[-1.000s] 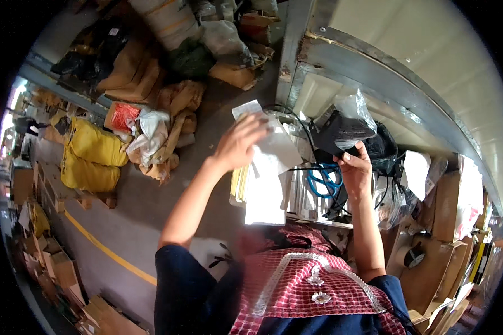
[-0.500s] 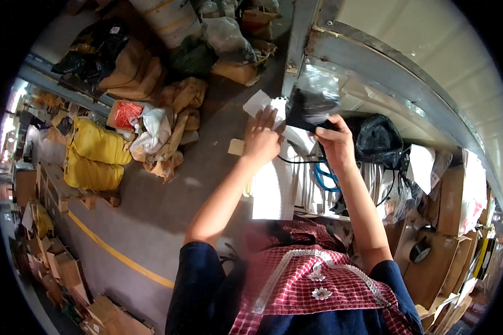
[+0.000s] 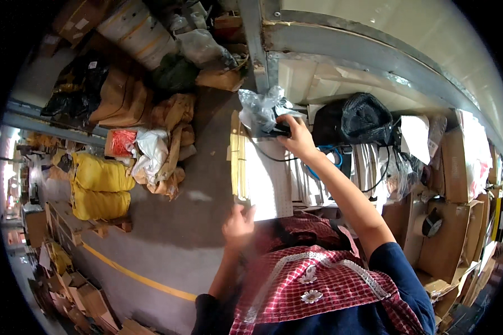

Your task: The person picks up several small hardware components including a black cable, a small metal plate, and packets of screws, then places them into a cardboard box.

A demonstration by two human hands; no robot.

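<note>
From the head view, I look down on my two bare hands, and the white sheet [image 3: 269, 187], brightly lit, is what I place everything else by. My right grip [image 3: 297, 138] is at the sheet's far end, fingers and thumb clamped on a black item [image 3: 276, 132] at its right side. That black item is over the far end of the sheet, with a crumpled clear plastic bag [image 3: 258, 109] about it that spreads beyond the sheet's far edge. My left grip [image 3: 239, 224] is at the sheet's near left corner, fingers bent and thumb up beside the edge; I cannot tell whether they pinch the paper or only touch it.

Along the left side of the sheet runs a narrow yellow stack [image 3: 238, 162]. A thin black cable [image 3: 285, 160] crosses the sheet's far part toward its right. Right of the sheet stands a row of white papers [image 3: 365, 167], close together, with a blue cable [image 3: 338, 158] looped in front of my forearm's far side. Beyond that row, right of the sheet's far end, sits a black mesh bag [image 3: 366, 118]. My red checked apron [image 3: 324, 285] is on the near side of the sheet. Well to the left of the sheet, across the floor [image 3: 190, 223], are bulging yellow sacks [image 3: 100, 187], with a white plastic bag [image 3: 151, 153] between them and the sheet.
</note>
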